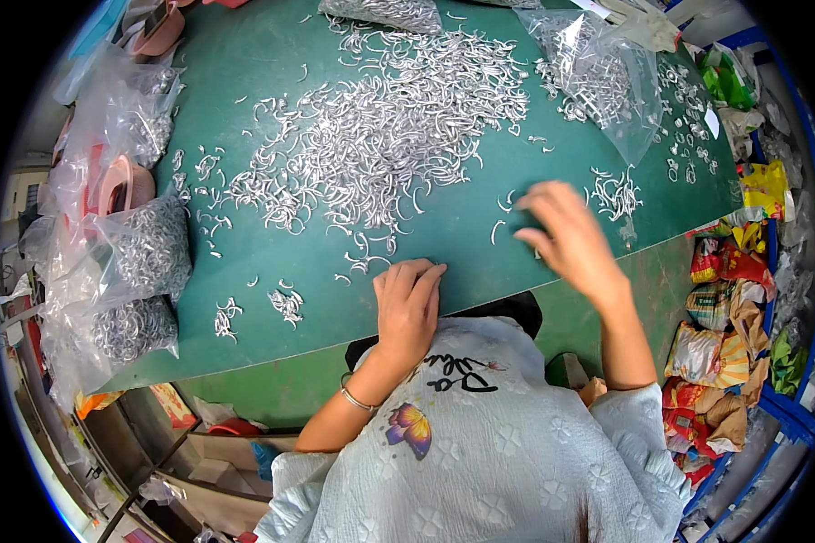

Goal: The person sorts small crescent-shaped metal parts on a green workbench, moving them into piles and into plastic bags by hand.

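Note:
A large heap of small curved silver metal pieces [371, 136] covers the middle of the green table [480, 249]. At the table's front edge, my left hand [407, 303] rests with its fingers curled down and together. Whatever lies under those fingertips is hidden. My right hand [566, 237] hovers to the right, slightly smeared, thumb apart from the fingers and nothing visible between them. A few loose curved pieces [498, 232] lie just left of it. Beyond its wrist sits a small pile of curved pieces [616, 194].
Clear plastic bags of metal pieces [145, 249] line the left edge, beside a pink container [125, 185]. Another clear bag [607, 86] lies at the back right. Two little piles [287, 306] are at the front left. Colourful sacks [711, 353] fill a blue rack at right.

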`<state>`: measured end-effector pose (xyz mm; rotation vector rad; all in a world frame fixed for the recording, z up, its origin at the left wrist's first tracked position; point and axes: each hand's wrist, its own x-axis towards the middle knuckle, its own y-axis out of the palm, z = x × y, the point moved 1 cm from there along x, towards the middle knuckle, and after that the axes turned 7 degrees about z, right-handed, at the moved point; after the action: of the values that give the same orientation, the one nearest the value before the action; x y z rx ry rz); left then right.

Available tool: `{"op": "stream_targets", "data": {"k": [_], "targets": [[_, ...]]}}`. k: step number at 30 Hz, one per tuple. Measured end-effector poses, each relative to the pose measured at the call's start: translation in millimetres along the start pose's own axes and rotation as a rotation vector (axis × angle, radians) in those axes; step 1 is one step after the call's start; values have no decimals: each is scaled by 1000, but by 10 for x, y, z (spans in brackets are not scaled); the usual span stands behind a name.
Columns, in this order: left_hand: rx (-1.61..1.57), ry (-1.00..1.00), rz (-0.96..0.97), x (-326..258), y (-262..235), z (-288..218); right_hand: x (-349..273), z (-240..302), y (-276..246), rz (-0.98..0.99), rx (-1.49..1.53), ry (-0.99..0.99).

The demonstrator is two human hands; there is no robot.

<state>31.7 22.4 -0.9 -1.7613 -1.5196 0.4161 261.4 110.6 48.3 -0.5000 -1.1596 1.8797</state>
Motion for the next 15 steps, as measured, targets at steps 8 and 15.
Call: {"op": "stream_targets", "data": {"k": [8,15], "targets": [[13,-36,-20,-23,-39,2,-138,-143,25,-25,-163,3],[8,-16,-16,-24,-19,14,-295,-612,-165,-196,-589,554]]}}
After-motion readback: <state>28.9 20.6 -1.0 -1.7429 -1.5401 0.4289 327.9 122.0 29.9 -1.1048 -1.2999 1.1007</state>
